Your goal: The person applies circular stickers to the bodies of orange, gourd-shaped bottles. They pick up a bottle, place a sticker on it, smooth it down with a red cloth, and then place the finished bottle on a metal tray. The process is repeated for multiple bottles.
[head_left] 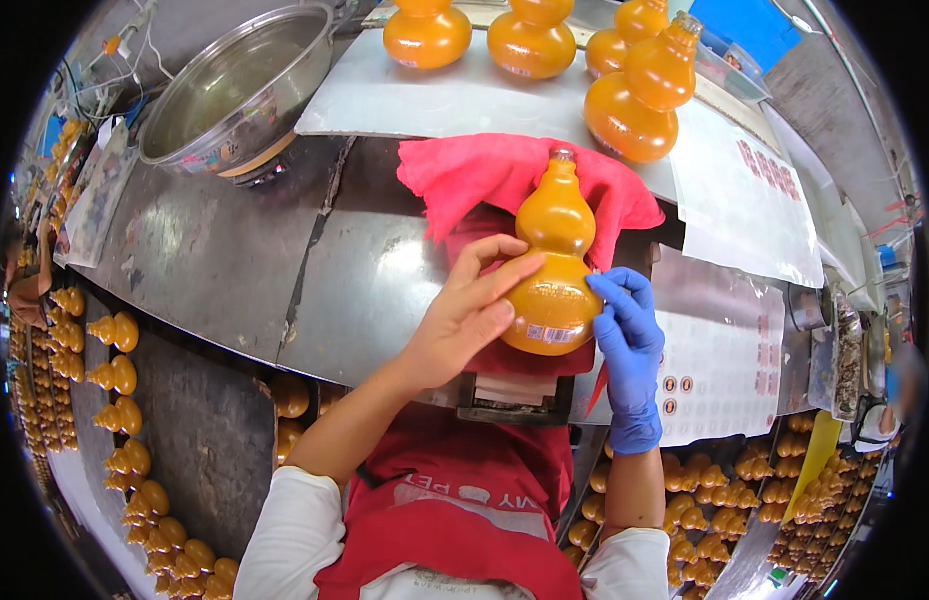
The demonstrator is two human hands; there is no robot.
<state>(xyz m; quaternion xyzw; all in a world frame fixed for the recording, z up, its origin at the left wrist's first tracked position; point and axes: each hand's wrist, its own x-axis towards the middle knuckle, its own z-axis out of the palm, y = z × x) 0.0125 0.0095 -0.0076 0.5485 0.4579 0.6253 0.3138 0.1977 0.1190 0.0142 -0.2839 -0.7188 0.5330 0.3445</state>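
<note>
An orange gourd-shaped bottle (556, 222) stands between my hands, its narrow neck pointing away from me. A printed label with a small barcode shows on its lower bulb. My bare left hand (472, 300) presses its fingers and thumb against the left side of the lower bulb. On the opposite side, my right hand (629, 335), in a blue glove, has its fingertips bent against the lower bulb. Whether a small sticker is under those fingertips I cannot tell. A bright pink cloth (459, 178) lies under and behind the bottle.
Several more orange gourd bottles (531, 45) stand on a pale board at the back. A wide metal basin (242, 95) is at the far left. Sticker sheets (724, 345) lie to the right. Rows of gourd bottles (119, 375) line both sides below the metal table (369, 270).
</note>
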